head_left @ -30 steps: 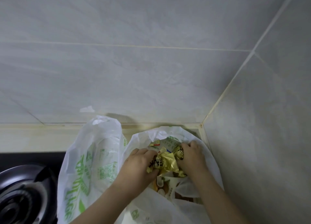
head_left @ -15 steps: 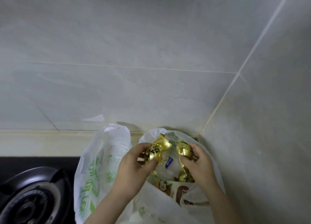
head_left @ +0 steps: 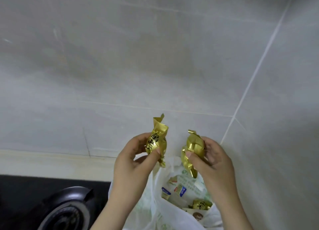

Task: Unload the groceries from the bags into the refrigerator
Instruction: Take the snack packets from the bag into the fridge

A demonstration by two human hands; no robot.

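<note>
My left hand point(head_left: 133, 159) grips a gold foil-wrapped snack point(head_left: 156, 140) with black characters on it, held up in front of the tiled wall. My right hand point(head_left: 211, 158) pinches a second gold-wrapped snack point(head_left: 194, 147) beside it, a small gap apart. Both are above the open white plastic bag point(head_left: 165, 210) with green print, standing in the corner below. Inside the bag lie white packets point(head_left: 183, 190) and another gold-wrapped snack point(head_left: 200, 205). The refrigerator is not in view.
A black gas hob point(head_left: 25, 195) with a round burner point(head_left: 67, 210) is at the lower left, beside the bag. Grey tiled walls meet in a corner point(head_left: 229, 126) right behind the bag. A pale counter ledge point(head_left: 51, 162) runs along the back wall.
Both hands have risen out of the bag, each lifting a gold-wrapped snack, and moved slightly apart. The view has tilted up toward the wall.
</note>
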